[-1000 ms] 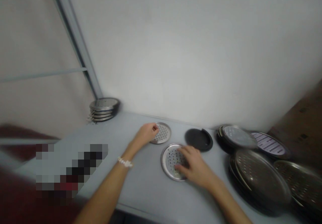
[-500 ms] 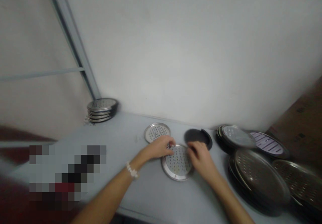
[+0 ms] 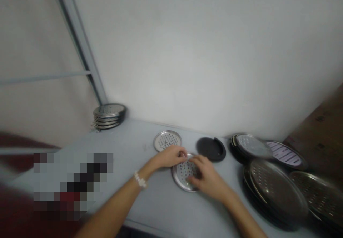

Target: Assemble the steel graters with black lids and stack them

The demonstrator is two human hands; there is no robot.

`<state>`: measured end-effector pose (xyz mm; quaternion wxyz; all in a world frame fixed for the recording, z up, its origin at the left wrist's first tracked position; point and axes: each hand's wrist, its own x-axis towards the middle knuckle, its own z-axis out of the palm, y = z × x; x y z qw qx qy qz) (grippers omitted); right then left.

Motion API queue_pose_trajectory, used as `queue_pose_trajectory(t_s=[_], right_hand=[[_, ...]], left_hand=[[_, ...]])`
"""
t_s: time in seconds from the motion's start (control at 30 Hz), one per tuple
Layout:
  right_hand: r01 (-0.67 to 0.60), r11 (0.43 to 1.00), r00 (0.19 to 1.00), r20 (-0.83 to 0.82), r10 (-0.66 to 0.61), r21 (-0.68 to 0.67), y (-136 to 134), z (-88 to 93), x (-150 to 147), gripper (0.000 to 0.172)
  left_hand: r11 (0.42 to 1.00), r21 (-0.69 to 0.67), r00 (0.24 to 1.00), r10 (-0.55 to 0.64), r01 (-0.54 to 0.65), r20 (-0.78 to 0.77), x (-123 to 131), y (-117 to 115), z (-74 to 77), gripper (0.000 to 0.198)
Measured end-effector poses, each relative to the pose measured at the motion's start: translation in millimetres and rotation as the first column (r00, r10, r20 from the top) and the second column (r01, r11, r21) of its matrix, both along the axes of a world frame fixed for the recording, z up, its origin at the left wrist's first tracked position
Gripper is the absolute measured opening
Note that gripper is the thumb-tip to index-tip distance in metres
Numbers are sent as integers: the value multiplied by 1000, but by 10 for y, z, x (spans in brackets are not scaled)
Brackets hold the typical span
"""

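Observation:
My left hand (image 3: 170, 156) has its fingertips pinched at the far rim of a round perforated metal pan (image 3: 184, 172) that lies flat on the grey table (image 3: 150, 209). My right hand (image 3: 206, 175) lies over that pan's right half and hides part of it. Just behind my left hand sits a smaller perforated metal pan (image 3: 167, 140), touched by neither hand. To the right of it is a black round disc (image 3: 210, 149) with a curved notch in its edge.
Several small pans form a stack (image 3: 108, 116) in the far corner. Larger dark-backed perforated pans (image 3: 276, 191) are piled at the right, beside a pan with a striped label (image 3: 284, 154). A brown box (image 3: 318, 134) stands beyond. A pixelated patch covers the table's left.
My left hand has moved from the back pan to the near pan's far rim. My right hand has shifted from that pan's right rim back over its surface.

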<state>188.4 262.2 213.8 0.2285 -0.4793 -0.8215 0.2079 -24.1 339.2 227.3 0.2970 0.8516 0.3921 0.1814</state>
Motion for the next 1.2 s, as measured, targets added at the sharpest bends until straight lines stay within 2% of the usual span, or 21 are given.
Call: queue_pose_trajectory(t_s=[0.1, 0.23, 0.47, 0.8, 1.0, 1.2], right_hand=[[-5, 1000, 1000, 5, 5, 6, -2, -2, -3, 54], [-7, 1000, 1000, 4, 7, 22, -1, -27, -8, 54], [12, 999, 1000, 8, -12, 37, 6, -31, -3, 55], [-20, 999, 990, 141, 15, 30, -41, 39, -41, 60], [-41, 998, 990, 136, 35, 41, -71, 61, -69, 61], [-60, 998, 993, 106, 56, 33, -50, 49, -60, 59]], left_hand=[[994, 61, 995, 92, -94, 40, 7, 8, -1, 22], [973, 132, 982, 191, -190, 8, -4, 27, -45, 21], [975, 115, 980, 194, -189, -34, -28, 33, -67, 21], [985, 80, 986, 159, -156, -43, 5, 36, -67, 24], [990, 73, 992, 126, -124, -29, 41, 1, -48, 25], [988, 58, 990, 142, -140, -23, 49, -2, -51, 25]])
